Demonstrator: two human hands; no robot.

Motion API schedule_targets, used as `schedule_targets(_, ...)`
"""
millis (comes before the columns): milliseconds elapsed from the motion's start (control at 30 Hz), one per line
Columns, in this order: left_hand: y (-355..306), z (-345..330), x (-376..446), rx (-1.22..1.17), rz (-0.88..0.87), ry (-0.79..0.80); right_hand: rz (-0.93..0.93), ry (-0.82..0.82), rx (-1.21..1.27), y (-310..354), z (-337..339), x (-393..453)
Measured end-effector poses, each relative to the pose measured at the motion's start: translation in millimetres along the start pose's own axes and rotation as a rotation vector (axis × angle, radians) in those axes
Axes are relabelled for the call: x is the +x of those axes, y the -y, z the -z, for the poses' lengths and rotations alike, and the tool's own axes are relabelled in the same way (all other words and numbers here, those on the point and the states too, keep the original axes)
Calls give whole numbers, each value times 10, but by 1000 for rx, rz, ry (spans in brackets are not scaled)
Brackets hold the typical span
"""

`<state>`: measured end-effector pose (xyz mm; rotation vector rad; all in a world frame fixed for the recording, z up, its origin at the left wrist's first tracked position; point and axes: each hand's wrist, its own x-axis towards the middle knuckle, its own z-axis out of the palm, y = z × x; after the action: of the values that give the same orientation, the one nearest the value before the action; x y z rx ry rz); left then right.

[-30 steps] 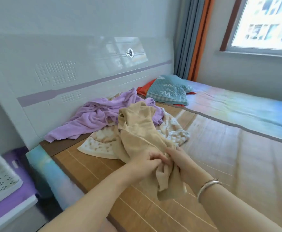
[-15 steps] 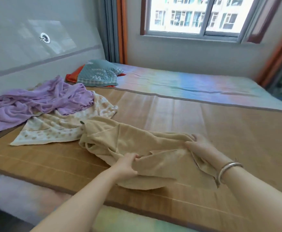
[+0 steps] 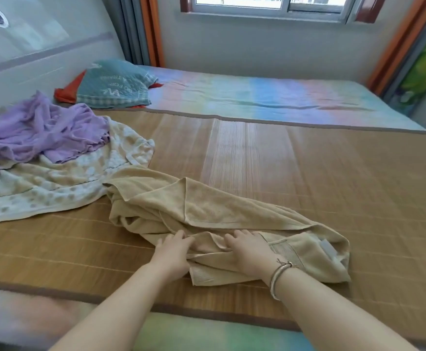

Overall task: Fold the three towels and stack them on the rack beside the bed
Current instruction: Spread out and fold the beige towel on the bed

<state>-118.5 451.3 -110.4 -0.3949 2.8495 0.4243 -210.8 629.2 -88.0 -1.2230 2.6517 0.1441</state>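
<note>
A crumpled beige towel (image 3: 207,211) lies on the bamboo mat near the bed's front edge. My left hand (image 3: 172,254) rests on its near left folds with fingers stretched out. My right hand (image 3: 251,252), a silver bracelet on its wrist, lies flat on the towel just to the right, a hem running between the two hands. A cream dotted towel (image 3: 55,183) is spread out at the left, touching the beige one. A purple towel (image 3: 37,130) is bunched partly on top of the dotted one. The rack is out of view.
The brown bamboo mat (image 3: 308,173) covers the near half of the bed; a pastel sheet (image 3: 270,97) covers the far half. A teal pillow (image 3: 113,84) on a red cloth lies by the white headboard (image 3: 29,54). A window and curtains are behind.
The view has swung right, away from the headboard and rack. The beige towel went from lifted in both hands to laid down on the mat, and my hands came together on its near edge.
</note>
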Motion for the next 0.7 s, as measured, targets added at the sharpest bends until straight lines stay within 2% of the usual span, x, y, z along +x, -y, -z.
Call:
schedule_targets(33,-9,-1,-10,16,-7,5,1,-8,-24,-1,6,0)
schedule_targets(100,-36,-11,-29,29,-33,17,3,-31,81,-32,85,-61)
schedule_targets(200,-116,33,-72,-49,-38,-6,-24,-129,443,-130,292,-236)
schedule_targets(300,-246,235,-168,-195,-3,-147,-53,-237,718,-212,555,-433)
schedule_targets(367,-332,422,-220,-323,-5,-263,-68,-339,708,-249,693,-519)
schedule_targets(433,-456,636,-275,-472,-41,-301,-126,-393,609,-268,818,-609)
schedule_targets(533,-690,956,-365,-750,-113,-315,-217,-322,495,-287,938,-720)
schedule_targets(633,-902,1214,-492,-778,-215,-298,-66,-233,440,-233,964,-790)
schedule_targets(700,-968,1303,-562,-769,-265,-297,31,-238,492,-163,938,-799)
